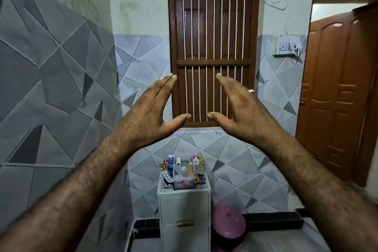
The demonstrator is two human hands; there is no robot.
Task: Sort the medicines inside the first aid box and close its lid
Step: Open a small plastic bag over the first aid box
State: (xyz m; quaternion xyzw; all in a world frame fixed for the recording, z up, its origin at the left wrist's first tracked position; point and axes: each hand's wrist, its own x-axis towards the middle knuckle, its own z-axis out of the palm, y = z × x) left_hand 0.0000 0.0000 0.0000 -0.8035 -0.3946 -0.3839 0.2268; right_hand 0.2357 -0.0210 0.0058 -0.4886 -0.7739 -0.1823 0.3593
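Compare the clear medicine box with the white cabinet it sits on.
The clear box is see-through and open-topped, crammed with medicines; the white cabinet is opaque, its drawer closed. The box is smaller, covering only part of the cabinet's top. Both are rectangular.

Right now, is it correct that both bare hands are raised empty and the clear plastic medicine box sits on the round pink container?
No: the head view shows the clear plastic medicine box on the white plastic drawer cabinet; left hand and right hand are raised empty.
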